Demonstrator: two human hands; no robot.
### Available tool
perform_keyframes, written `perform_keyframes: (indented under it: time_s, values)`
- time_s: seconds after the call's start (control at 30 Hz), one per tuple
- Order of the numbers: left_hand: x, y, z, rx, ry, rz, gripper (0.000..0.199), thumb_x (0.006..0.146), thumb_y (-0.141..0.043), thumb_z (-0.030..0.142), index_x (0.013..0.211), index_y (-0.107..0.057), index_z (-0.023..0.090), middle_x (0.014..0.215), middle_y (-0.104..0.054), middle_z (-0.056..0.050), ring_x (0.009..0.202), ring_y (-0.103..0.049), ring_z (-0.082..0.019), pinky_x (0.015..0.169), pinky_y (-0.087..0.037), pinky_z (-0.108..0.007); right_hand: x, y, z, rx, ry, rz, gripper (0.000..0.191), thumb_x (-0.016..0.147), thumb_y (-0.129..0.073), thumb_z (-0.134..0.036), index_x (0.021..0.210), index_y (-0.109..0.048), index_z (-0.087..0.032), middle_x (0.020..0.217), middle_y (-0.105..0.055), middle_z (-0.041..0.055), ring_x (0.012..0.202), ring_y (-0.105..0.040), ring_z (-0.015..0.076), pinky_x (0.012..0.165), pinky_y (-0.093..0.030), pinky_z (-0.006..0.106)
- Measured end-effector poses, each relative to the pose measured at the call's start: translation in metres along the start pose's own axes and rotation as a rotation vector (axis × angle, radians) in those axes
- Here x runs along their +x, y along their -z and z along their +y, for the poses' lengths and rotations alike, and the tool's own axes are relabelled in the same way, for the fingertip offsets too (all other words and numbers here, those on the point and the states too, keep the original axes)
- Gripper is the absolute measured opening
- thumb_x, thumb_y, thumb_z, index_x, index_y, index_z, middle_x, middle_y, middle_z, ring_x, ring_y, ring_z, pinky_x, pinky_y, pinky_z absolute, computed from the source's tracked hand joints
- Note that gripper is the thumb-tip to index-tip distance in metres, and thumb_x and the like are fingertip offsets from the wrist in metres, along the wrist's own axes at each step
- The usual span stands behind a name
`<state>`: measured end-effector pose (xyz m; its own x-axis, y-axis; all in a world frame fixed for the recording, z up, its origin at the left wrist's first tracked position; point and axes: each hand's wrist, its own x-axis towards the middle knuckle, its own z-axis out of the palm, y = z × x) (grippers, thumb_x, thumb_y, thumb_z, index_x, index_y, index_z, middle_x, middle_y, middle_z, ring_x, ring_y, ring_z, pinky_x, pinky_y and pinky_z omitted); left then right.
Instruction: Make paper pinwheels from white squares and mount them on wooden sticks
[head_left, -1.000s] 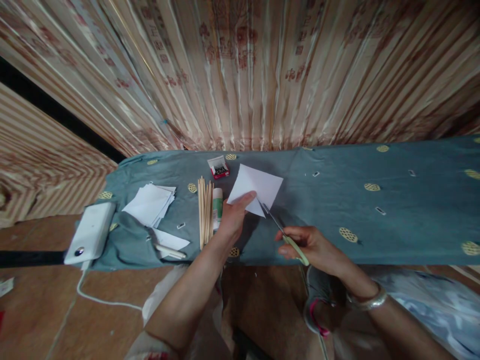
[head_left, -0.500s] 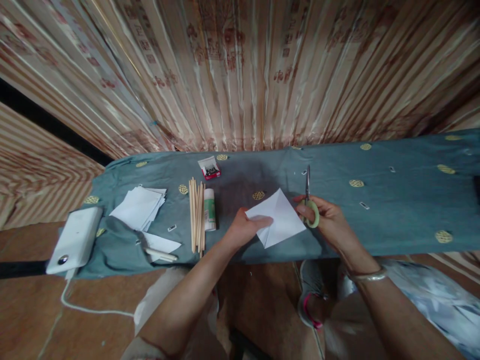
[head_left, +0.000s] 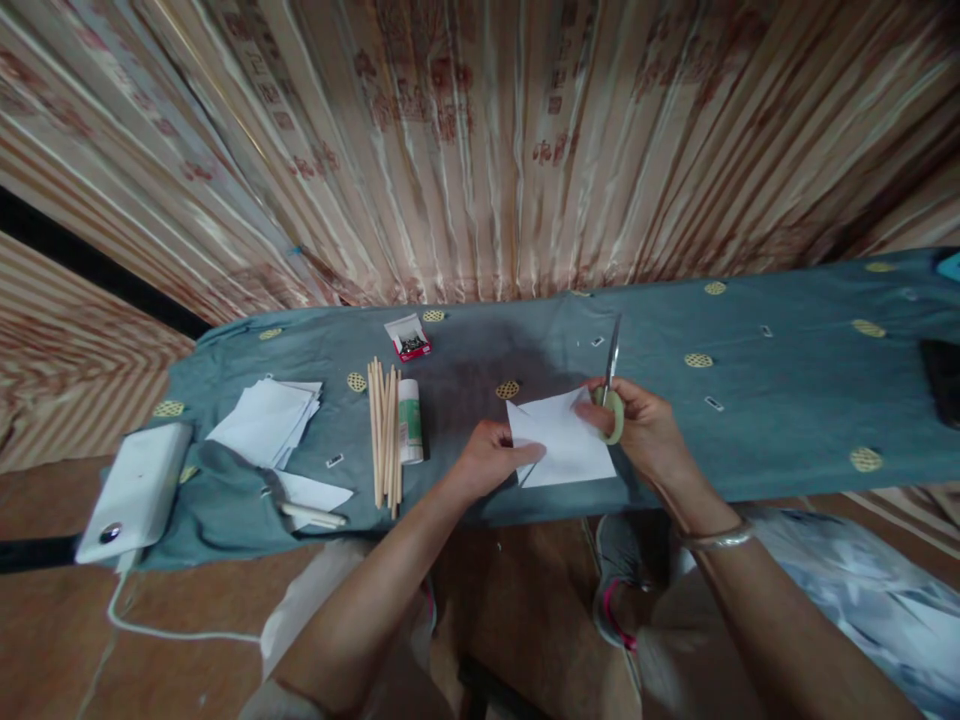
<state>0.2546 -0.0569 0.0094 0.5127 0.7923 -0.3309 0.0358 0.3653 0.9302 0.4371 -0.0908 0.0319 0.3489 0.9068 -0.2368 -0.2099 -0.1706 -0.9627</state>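
A white sheet of paper [head_left: 564, 440] with slits running in from its corners is held above the front of the cloth-covered table. My left hand [head_left: 491, 458] pinches its left side, thumb on top. My right hand [head_left: 645, 425] has its thumb and fingers at the paper's upper right corner and also holds scissors [head_left: 613, 365] with pale green handles. The scissor blades point up and away from the paper.
Left of my hands lie a glue stick [head_left: 410, 420], thin wooden sticks [head_left: 385, 435], a small red-and-white box [head_left: 409, 338] and a stack of white paper [head_left: 266, 422]. A white device [head_left: 135, 490] with a cable rests at the table's left end. A dark object [head_left: 941, 382] lies far right.
The paper has turned in my hands, from a diamond to a squarer position. My right thumb has moved onto its upper right corner. The view has shifted slightly to the right.
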Motion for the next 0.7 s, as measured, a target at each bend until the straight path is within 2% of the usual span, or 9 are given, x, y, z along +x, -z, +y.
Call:
perform_keyframes:
  time_s: [0.2,0.37,0.47,0.57,0.7]
  values:
    - [-0.001,0.004,0.01,0.083,-0.038,0.029,0.027,0.055,-0.074,0.036,0.046,-0.06,0.015,0.048,-0.047,0.004,0.05,-0.039,-0.008,0.052,-0.028,-0.022,0.007,0.012,-0.005,-0.045,0.129,0.138,0.042,0.043,-0.089,-0.033,0.076,-0.066,-0.021,0.059,-0.056,-0.0089,0.05,-0.044,0.0056,0.048,-0.037,0.02]
    - [-0.001,-0.002,0.011,-0.128,-0.064,0.05,0.038,0.06,-0.075,0.05,0.053,-0.065,0.014,0.054,-0.056,0.0,0.054,-0.047,-0.009,0.057,-0.036,-0.023,0.007,0.012,-0.001,0.0,0.144,0.162,0.041,0.044,-0.089,-0.033,0.075,-0.065,-0.021,0.059,-0.054,-0.0092,0.05,-0.043,0.0053,0.048,-0.036,0.019]
    - [0.001,-0.008,0.004,-0.244,-0.019,0.035,0.044,0.052,-0.082,0.053,0.066,-0.073,0.013,0.062,-0.065,-0.003,0.058,-0.052,-0.011,0.061,-0.04,-0.024,0.005,0.003,0.002,0.038,0.131,0.138,0.041,0.045,-0.089,-0.034,0.076,-0.064,-0.021,0.059,-0.057,-0.0086,0.049,-0.045,0.0061,0.047,-0.037,0.02]
    - [0.003,-0.013,-0.004,-0.247,-0.011,0.123,0.043,0.046,-0.087,0.047,0.067,-0.074,0.012,0.061,-0.066,-0.003,0.057,-0.053,-0.011,0.06,-0.04,-0.024,0.003,-0.007,0.004,0.078,0.116,0.137,0.044,0.041,-0.09,-0.033,0.075,-0.064,-0.02,0.059,-0.06,-0.0083,0.049,-0.048,0.0066,0.047,-0.039,0.02]
    - [0.007,-0.01,-0.006,-0.219,-0.064,0.234,0.04,0.05,-0.085,0.048,0.053,-0.067,0.012,0.05,-0.058,0.0,0.049,-0.044,-0.008,0.052,-0.032,-0.022,0.002,-0.011,0.006,0.078,0.098,0.094,0.046,0.041,-0.091,-0.035,0.077,-0.066,-0.021,0.063,-0.064,-0.0069,0.052,-0.051,0.008,0.049,-0.043,0.021]
